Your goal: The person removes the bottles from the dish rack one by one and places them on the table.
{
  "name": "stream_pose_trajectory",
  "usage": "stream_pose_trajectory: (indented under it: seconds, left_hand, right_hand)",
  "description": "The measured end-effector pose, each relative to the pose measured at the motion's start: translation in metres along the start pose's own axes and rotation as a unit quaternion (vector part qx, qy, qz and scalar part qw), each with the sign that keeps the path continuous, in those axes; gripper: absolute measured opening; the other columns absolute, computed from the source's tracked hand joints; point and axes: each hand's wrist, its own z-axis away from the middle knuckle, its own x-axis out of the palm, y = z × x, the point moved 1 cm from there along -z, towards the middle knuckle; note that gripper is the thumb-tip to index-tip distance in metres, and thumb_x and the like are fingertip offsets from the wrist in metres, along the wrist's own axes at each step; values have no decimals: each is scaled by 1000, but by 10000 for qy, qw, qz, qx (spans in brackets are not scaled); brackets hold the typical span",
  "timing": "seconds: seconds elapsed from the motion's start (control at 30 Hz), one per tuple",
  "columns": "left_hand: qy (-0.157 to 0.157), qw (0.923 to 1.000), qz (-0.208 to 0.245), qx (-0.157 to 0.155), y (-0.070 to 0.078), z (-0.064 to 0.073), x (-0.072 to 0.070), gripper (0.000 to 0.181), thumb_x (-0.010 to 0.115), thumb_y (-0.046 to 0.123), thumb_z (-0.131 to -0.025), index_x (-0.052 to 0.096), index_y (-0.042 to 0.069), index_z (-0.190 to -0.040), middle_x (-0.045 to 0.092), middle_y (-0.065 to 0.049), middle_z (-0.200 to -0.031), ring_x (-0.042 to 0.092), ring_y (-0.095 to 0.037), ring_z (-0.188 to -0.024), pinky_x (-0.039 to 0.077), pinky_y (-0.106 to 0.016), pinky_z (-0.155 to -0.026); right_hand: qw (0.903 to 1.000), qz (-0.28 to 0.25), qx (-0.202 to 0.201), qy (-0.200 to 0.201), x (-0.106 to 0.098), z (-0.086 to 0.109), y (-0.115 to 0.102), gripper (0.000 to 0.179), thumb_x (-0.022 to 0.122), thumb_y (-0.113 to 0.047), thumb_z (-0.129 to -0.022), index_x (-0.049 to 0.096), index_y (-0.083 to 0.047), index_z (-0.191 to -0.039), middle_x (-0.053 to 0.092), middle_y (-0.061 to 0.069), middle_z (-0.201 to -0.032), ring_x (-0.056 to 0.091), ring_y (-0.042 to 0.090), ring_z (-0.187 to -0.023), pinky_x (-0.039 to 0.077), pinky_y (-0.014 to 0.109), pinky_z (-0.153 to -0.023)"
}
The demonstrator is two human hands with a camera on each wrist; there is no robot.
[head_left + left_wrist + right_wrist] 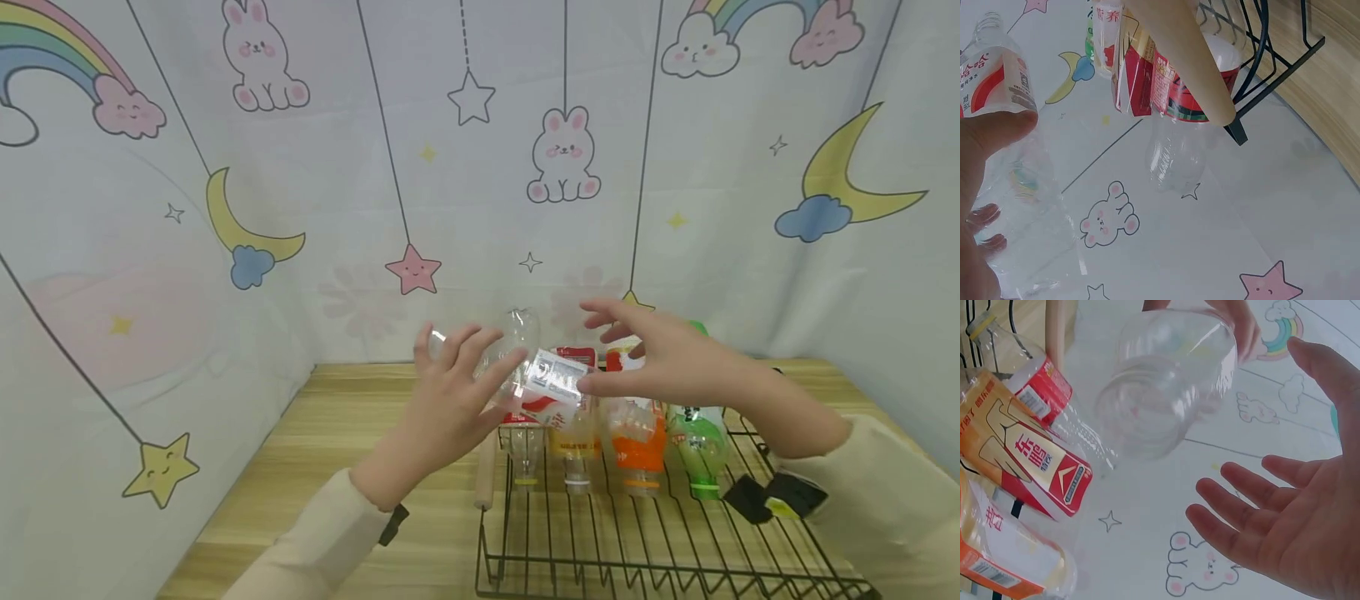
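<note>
A clear plastic bottle (1029,181) with a white and red label lies in my left hand (446,408), thumb on one side and fingers round the other. In the left wrist view its neck looks uncapped. Tilted, the bottle (555,387) is raised above the rack. My right hand (675,362) is to the right of it, fingers spread and holding nothing; in the right wrist view the palm and fingers (1241,515) stand apart from the bottle (1166,381).
A black wire rack (671,568) with a wooden handle (486,475) stands on the wood-grain table (277,500). Several bottles lean in it necks down, among them a red-labelled clear one (1175,150), an orange one (637,442) and a green one (701,446). A patterned curtain (480,200) hangs behind.
</note>
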Motion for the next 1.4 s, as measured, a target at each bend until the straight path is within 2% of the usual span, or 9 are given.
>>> stream_pose_trajectory:
  seconds: [0.17, 0.43, 0.77, 0.9, 1.2, 1.4]
  left_hand:
    - [-48, 9992, 117, -379, -13, 7, -7, 73, 90, 21, -62, 55, 15, -127, 48, -14, -128, 40, -35, -120, 20, -71, -98]
    - [134, 9936, 175, -1112, -35, 19, -18, 78, 92, 20, -59, 52, 12, -126, 48, -17, -125, 41, -37, -115, 22, -71, -95]
    - [418, 9742, 422, -2177, -62, 39, -27, 78, 92, 17, -62, 50, 8, -128, 49, -22, -127, 42, -39, -115, 25, -62, -93]
    - [415, 9610, 648, -2658, -72, 48, -31, 77, 90, 14, -64, 49, 8, -130, 48, -20, -128, 40, -39, -118, 24, -60, -93]
    - [565, 9203, 890, -3767, -92, 71, -40, 72, 86, 8, -67, 50, 5, -130, 48, -21, -128, 36, -39, -119, 25, -56, -89]
    - [591, 8863, 1127, -4452, -103, 92, -45, 71, 82, 7, -73, 47, 5, -134, 45, -18, -129, 33, -33, -123, 28, -55, -94]
  right_hand:
    - [9994, -28, 165, 299, -10, 6, 9, 81, 71, -47, -84, 32, -17, -148, 49, 6, -141, 51, 28, -123, 47, 51, -95]
    - [9965, -111, 358, 741, -22, 18, 35, 78, 67, -37, -90, 26, -13, -151, 44, 16, -144, 48, 37, -125, 44, 58, -95]
    - [9908, -463, 821, 976, -27, 27, 77, 78, 61, -36, -95, 18, -7, -153, 37, 23, -147, 41, 43, -128, 36, 66, -96]
    - [9872, -625, 1104, 966, -26, 28, 92, 82, 58, -40, -95, 12, -7, -154, 33, 24, -150, 38, 45, -130, 38, 67, -94]
    - [9793, -952, 1491, 983, -22, 25, 117, 86, 55, -42, -96, 4, -4, -154, 24, 30, -152, 32, 52, -132, 35, 69, -96]
    - [9738, -1077, 1713, 1033, -17, 27, 135, 89, 54, -45, -96, 2, -2, -154, 22, 32, -151, 31, 53, -133, 35, 67, -98]
